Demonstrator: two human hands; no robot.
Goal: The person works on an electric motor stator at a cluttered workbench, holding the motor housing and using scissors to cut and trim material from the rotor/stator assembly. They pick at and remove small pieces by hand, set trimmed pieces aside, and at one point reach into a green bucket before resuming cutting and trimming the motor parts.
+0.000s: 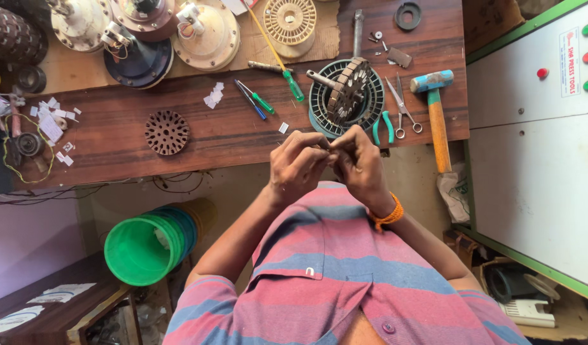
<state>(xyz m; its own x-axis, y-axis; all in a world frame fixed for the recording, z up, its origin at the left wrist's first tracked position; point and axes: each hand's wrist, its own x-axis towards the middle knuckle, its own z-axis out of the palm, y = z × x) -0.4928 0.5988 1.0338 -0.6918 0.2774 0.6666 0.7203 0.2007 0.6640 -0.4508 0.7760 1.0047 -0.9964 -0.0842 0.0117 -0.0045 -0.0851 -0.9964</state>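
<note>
My left hand (296, 167) and my right hand (360, 167) meet in front of my chest, just below the edge of the wooden workbench (198, 131). Their fingertips pinch a small pale piece (332, 152) between them; what it is cannot be made out. An orange thread band (388, 217) circles my right wrist. Right above the hands, on the bench, a slotted metal stator core (346, 97) leans tilted inside a dark round housing (319, 105).
On the bench lie scissors (402, 108), green-handled pliers (383, 126), a hammer (436, 115) overhanging the edge, screwdrivers (261, 99), a brown round slotted core (167, 132), paper slips (213, 96) and fan motor housings (204, 32). Stacked green buckets (144, 246) stand lower left. A grey cabinet (536, 140) stands at right.
</note>
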